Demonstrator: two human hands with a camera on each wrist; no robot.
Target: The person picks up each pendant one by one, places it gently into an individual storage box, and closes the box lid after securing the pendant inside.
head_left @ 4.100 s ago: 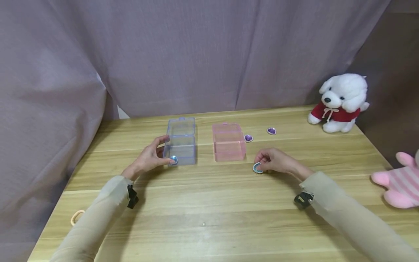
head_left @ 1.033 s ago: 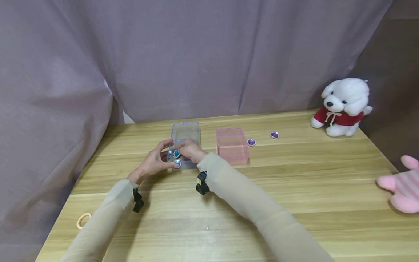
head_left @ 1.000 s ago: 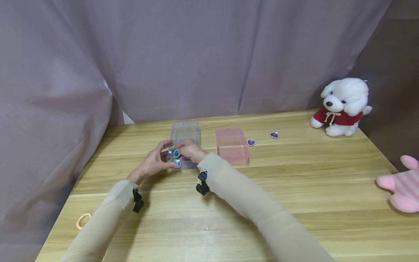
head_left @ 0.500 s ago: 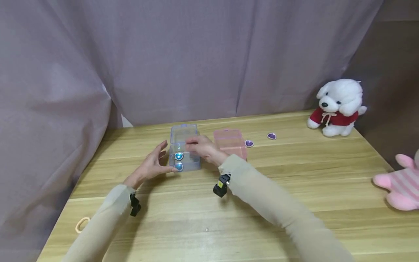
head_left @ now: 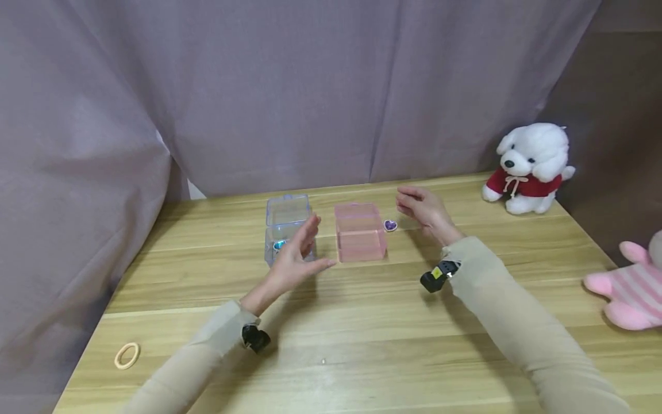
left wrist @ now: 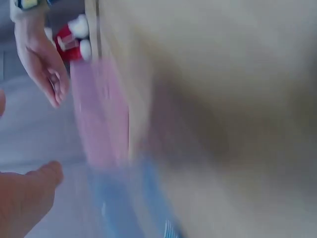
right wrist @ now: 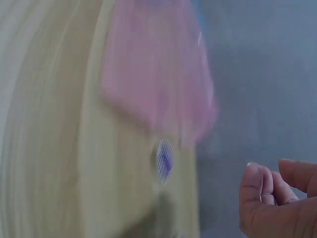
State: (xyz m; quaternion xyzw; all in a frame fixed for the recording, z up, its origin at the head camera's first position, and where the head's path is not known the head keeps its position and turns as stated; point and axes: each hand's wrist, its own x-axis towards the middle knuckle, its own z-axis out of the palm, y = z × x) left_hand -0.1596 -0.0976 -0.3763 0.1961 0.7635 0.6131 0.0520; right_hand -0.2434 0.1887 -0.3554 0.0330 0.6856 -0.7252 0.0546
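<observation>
My left hand [head_left: 293, 259] hovers in front of the clear blue box [head_left: 287, 211], thumb spread from fingers and holding nothing. Inside that box a blue rhinestone-edged gem [head_left: 279, 245] shows; the hand covers part of the box. The pink see-through box [head_left: 360, 232] stands to the right with its lid raised. Beside its right wall lies a purple heart gem [head_left: 390, 225] with a pale rim. Over the table just right of that heart, my right hand [head_left: 428, 214] is raised, its fingers [right wrist: 252, 186] loosely bent with nothing between them. The other purple gem is hidden behind it.
At the back right sits a white plush dog [head_left: 530, 167] in a red top. A pink striped plush [head_left: 633, 287] is at the right edge. A light wooden-looking ring [head_left: 126, 356] lies front left. Grey cloth [head_left: 279, 92] hangs behind the table.
My right hand placed a blue gem in the blue box, let go and moved right to near the purple hearts. My left hand has left the box's side and shifted right.
</observation>
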